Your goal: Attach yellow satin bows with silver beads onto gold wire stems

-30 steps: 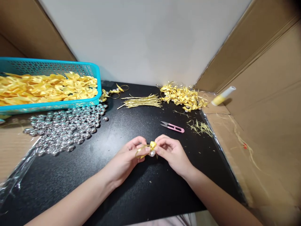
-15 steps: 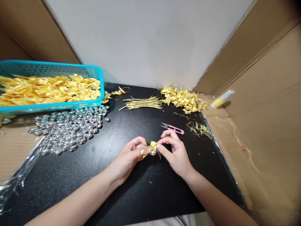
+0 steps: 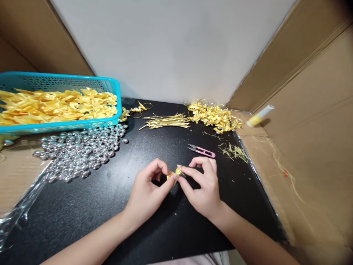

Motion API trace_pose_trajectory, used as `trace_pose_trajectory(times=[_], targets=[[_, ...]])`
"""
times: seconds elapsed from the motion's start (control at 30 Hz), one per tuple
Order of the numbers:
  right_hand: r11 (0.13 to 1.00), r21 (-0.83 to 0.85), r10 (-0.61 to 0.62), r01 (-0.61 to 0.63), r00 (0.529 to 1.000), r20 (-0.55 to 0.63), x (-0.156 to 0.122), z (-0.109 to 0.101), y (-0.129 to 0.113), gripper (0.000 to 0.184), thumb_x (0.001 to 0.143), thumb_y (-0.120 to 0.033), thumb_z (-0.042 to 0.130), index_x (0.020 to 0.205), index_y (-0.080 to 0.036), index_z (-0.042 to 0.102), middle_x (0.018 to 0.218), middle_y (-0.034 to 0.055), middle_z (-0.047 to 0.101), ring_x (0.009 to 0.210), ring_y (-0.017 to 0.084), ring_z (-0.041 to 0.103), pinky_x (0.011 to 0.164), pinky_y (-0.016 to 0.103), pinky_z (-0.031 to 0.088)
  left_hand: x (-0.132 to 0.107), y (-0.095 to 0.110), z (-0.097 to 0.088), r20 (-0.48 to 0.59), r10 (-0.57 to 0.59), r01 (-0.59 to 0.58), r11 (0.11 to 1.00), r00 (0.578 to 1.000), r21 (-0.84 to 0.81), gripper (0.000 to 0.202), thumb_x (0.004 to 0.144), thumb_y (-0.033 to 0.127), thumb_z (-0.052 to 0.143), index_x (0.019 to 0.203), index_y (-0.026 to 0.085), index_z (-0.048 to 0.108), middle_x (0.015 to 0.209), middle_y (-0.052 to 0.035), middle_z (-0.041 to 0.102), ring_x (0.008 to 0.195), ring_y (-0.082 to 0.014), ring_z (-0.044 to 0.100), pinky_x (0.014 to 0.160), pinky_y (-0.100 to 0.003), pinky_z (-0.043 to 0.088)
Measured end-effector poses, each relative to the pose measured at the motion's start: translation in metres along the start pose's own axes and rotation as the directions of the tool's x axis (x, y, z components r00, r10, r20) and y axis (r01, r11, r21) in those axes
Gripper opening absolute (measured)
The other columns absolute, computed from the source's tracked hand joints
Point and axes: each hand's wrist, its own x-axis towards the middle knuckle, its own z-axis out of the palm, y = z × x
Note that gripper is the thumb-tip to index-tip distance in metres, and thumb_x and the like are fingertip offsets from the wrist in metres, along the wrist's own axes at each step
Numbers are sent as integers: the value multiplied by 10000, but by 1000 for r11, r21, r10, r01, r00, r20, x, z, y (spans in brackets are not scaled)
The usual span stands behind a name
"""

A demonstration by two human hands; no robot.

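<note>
Between my two hands, a little above the black table (image 3: 116,206), is a small yellow ribbon bow (image 3: 170,176) with gold cord on it. My left hand (image 3: 147,189) pinches its left side between thumb and forefinger. My right hand (image 3: 202,186) pinches its right side, where the gold cord (image 3: 179,171) shows at the fingertips. The silver bell-like bead on the bow is hidden from me now. Just beyond my right hand lie pink-handled thread snips (image 3: 202,150), their blades pointing left.
A turquoise basket (image 3: 119,95) of yellow bows (image 3: 55,105) stands at the back left. Before it spread many silver beads (image 3: 82,154). Gold cords (image 3: 167,120) lie behind, with beaded bows (image 3: 213,116) and cord scraps (image 3: 234,151) to the right. Cardboard walls (image 3: 309,110) flank the table.
My hands have turned the bow, so its silver bead no longer shows and the gold cord faces me. The left hand has rolled over, its back now turned more upward.
</note>
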Motion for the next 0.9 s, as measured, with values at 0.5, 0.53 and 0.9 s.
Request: trace_pose_trajectory(times=[0.5, 0.53, 0.9], targets=[[988, 154, -43, 23, 991, 124, -1, -2, 7, 121, 862, -140, 614, 838, -246, 666, 867, 27, 517, 863, 181, 500, 795, 366, 421, 11, 1, 0, 229, -303, 375, 827, 925, -419, 415, 653, 237, 785, 673, 204, 371, 565, 75, 533, 524, -82, 428, 523, -194, 330], [981, 189, -74, 53, 992, 105, -2, -3, 7, 129, 860, -133, 615, 838, -249, 666, 851, 22, 519, 852, 174, 509, 784, 355, 431, 12, 0, 0, 250, -325, 408, 792, 912, -455, 435, 642, 240, 799, 674, 202, 366, 565, 80, 531, 524, -77, 432, 524, -189, 334], [625, 775, 211, -94, 976, -51, 3, -27, 1, 91, 940, -219, 546, 931, -288, 604, 812, -4, 705, 639, 150, 688, 569, 308, 577, 17, -7, -4, 305, -412, 512, 649, 858, -562, 425, 676, 310, 790, 675, 188, 383, 577, 66, 531, 559, -79, 456, 550, -194, 305]])
